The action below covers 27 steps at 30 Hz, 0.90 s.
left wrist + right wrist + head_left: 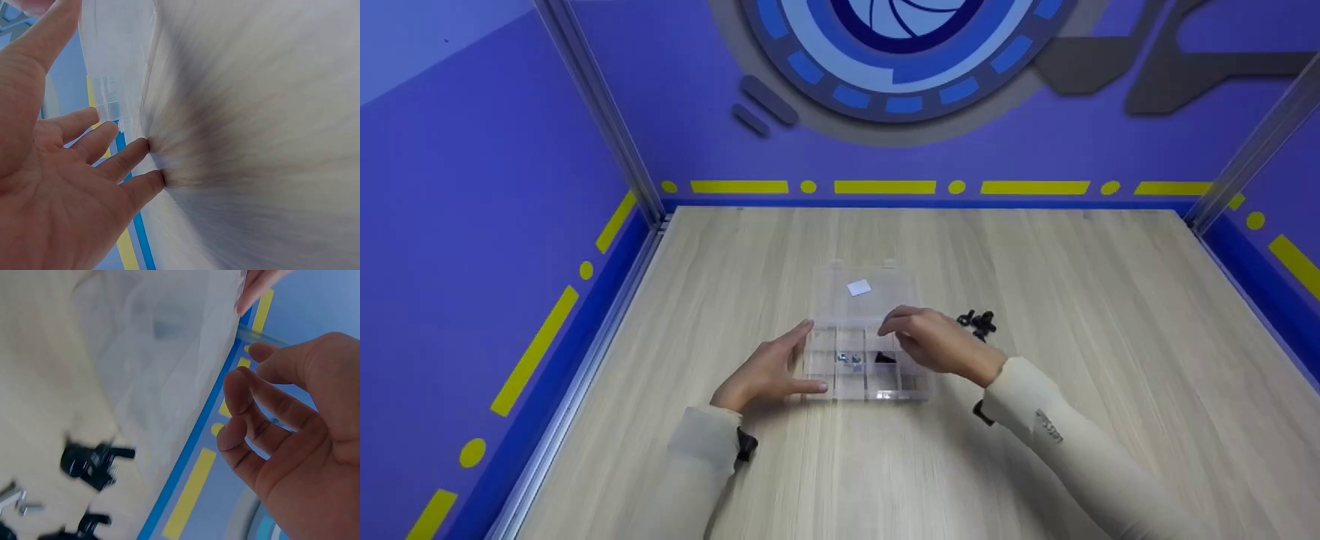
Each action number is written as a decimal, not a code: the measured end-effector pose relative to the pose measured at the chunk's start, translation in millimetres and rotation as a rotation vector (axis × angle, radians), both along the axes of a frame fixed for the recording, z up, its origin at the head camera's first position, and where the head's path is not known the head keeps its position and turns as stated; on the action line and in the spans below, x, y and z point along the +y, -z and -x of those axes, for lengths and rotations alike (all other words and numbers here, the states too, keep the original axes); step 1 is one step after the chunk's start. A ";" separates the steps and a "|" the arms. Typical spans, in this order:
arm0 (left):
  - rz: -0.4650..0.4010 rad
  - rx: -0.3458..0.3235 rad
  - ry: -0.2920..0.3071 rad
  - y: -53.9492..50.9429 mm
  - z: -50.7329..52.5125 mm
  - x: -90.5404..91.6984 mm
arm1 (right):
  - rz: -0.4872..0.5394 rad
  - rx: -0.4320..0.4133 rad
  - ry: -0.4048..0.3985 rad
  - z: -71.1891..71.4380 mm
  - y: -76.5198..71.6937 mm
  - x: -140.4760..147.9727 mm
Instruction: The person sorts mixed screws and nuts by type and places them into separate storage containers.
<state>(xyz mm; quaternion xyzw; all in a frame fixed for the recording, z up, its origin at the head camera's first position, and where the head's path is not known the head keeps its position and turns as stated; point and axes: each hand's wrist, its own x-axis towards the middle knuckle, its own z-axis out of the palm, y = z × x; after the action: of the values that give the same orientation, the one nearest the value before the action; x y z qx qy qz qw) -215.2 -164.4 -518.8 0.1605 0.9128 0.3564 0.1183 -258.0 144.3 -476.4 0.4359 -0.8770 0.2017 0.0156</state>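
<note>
A clear plastic compartment box (855,394) lies on the table with its lid (840,300) folded back; a small white label (859,287) is on the lid. Small silver pieces (851,360) sit in a middle compartment, and a black piece (885,358) in the one to their right. My left hand (765,375) rests at the box's left side, thumb and fingers spread along it. Over the right part of the box hovers my right hand (937,341), its fingers loosely bent. In the right wrist view I see nothing between the right fingertips (236,391).
Several black clamp-like parts (982,322) with metal bits lie on the table right of the box, beyond the right hand. Purple panels (885,161) with yellow marks and metal posts (600,105) border the wooden table (720,262).
</note>
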 end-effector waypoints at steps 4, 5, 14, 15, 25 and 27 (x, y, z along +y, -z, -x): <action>0.016 -0.002 -0.012 0.0 -0.1 1.4 | 0.015 -0.003 0.067 3.6 0.6 26.3; 0.020 -0.006 -0.017 -0.1 -0.3 1.7 | 0.019 -0.005 0.083 4.0 1.6 32.9; 0.013 -0.032 -0.048 -0.9 -2.7 2.3 | 0.063 0.012 0.124 0.3 18.1 83.6; 0.011 -0.032 -0.048 -1.0 -2.6 2.4 | 0.062 0.012 0.132 -0.6 19.9 87.7; 0.012 -0.031 -0.029 -1.2 -1.3 1.6 | 0.053 -0.012 0.166 -7.8 30.3 113.4; 0.016 -0.025 -0.018 -1.1 -1.2 1.4 | 0.044 -0.023 0.166 -9.5 32.4 116.4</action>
<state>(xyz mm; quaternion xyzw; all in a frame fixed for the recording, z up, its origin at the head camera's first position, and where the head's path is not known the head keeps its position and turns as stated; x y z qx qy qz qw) -214.0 -163.0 -517.7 0.1469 0.9155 0.3521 0.1280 -248.5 260.7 -508.8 0.3587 -0.9057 0.2238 0.0319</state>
